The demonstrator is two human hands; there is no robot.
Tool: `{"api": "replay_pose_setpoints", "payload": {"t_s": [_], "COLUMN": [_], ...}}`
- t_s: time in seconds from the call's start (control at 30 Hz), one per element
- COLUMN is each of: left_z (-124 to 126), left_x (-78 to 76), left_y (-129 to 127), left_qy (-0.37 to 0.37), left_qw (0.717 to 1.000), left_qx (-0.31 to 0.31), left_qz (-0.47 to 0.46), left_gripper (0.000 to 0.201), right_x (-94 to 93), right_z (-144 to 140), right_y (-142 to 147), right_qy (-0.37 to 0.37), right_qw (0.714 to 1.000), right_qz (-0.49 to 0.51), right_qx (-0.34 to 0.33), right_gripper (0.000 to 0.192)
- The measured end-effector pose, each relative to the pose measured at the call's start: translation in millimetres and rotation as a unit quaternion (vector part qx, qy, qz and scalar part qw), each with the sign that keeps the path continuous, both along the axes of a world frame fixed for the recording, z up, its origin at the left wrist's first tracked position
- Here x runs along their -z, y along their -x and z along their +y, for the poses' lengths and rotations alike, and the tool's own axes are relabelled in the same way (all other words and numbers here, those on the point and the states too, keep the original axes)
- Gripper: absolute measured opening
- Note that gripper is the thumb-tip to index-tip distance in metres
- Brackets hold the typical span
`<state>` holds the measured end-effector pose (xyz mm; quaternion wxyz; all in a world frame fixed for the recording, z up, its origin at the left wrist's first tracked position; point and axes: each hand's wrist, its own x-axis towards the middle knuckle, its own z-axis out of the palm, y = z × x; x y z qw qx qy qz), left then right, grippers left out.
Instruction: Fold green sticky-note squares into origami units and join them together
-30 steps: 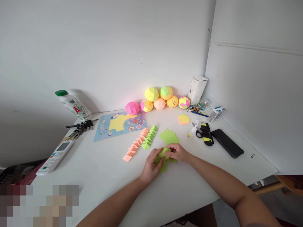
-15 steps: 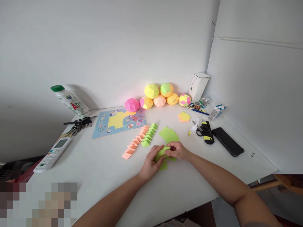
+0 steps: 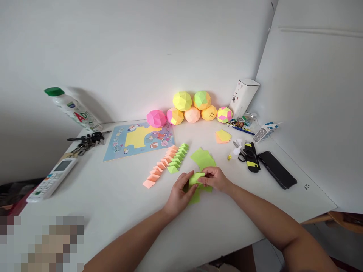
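Note:
Between my two hands is a small green piece of paper (image 3: 195,178), with a fold in it. My left hand (image 3: 180,192) pinches its left side between thumb and fingers. On its right side, my right hand (image 3: 217,179) grips the edge with thumb and forefinger. Loose green paper sheets (image 3: 203,158) lie fanned out just beyond and partly beneath my hands. To the left stand two rows of folded pieces, one of green folded papers (image 3: 177,158) and one of peach folded papers (image 3: 160,167).
Faceted paper balls (image 3: 183,101) are stacked along the wall. Further right are yellow and orange papers (image 3: 223,136), scissors (image 3: 242,156), a yellow-black cutter (image 3: 252,160) and a black phone (image 3: 277,170). At left lie a puzzle board (image 3: 113,145), keys (image 3: 89,140), a remote (image 3: 52,179) and a bottle (image 3: 75,109).
The view has shifted slightly. The green paper in my hands now shows a flatter, narrower face, and my left fingers have moved off its front toward its left edge.

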<state>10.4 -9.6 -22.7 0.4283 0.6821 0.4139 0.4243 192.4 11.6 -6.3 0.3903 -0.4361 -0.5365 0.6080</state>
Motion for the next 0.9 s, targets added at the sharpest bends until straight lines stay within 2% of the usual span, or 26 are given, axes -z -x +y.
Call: {"api": "replay_pose_setpoints", "payload": {"t_s": [0.37,0.5,0.7,0.9], "left_z": [-1.9,-2.5,-1.8,-2.1], "left_x": [-22.4,-20.8,-19.6,-19.6], "left_y": [1.1,1.7,1.9,2.7], "left_qy": [0.027,0.022,0.022,0.020], "left_qw": [0.998,0.999,0.999,0.999], "left_qx": [0.020,0.023,0.026,0.027], "left_qz": [0.045,0.034,0.037,0.032], "left_gripper": [0.023,0.022,0.023,0.023], "right_x": [-2.1,-4.8,0.8,0.0], "right_z": [0.6,1.3,3.6,4.9], "right_y": [0.2,0.6,-1.4,-0.7], "right_qy": [0.004,0.017,0.010,0.003], "right_qw": [0.998,0.996,0.997,0.997], "right_qz": [0.049,0.086,0.075,0.075], "right_qx": [0.030,0.025,0.003,0.014], "right_gripper": [0.027,0.030,0.023,0.021]}}
